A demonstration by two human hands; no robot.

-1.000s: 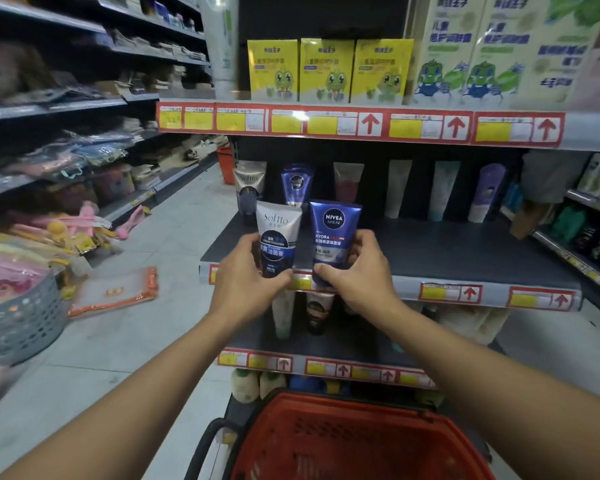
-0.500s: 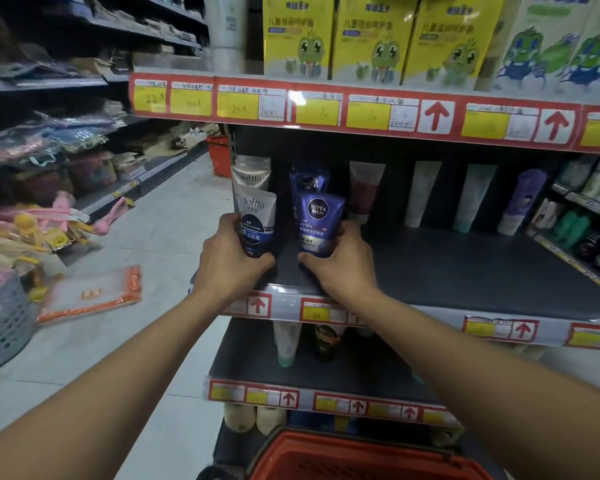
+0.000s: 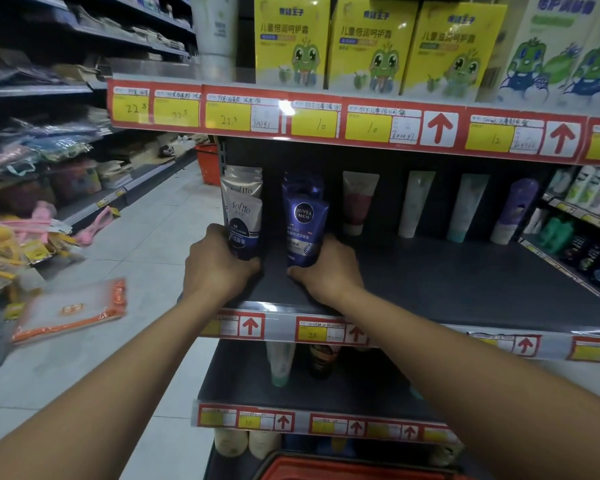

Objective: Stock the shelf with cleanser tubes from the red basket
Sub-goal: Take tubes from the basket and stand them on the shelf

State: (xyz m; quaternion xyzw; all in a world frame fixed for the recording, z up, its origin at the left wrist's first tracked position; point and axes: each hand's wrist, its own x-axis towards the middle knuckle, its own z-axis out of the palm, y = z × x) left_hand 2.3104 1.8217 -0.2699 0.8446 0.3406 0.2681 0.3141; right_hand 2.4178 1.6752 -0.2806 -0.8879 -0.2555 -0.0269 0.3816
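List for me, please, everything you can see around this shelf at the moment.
Softto tube: one, silver and navy, upright on the dark shelf, in front of a second Softto tube.
Nivea Men tube: one, blue, upright beside it, with another blue tube behind.
Back-row tubes: four, red-and-white, white, pale green, purple, along the rear of the shelf.
Yellow frog boxes: three, on the shelf above.
Price labels: many, red and yellow, on shelf edges.
Red basket: one, bottom edge.
Left hand: grips the Softto tube.
Right hand: grips the Nivea Men tube.
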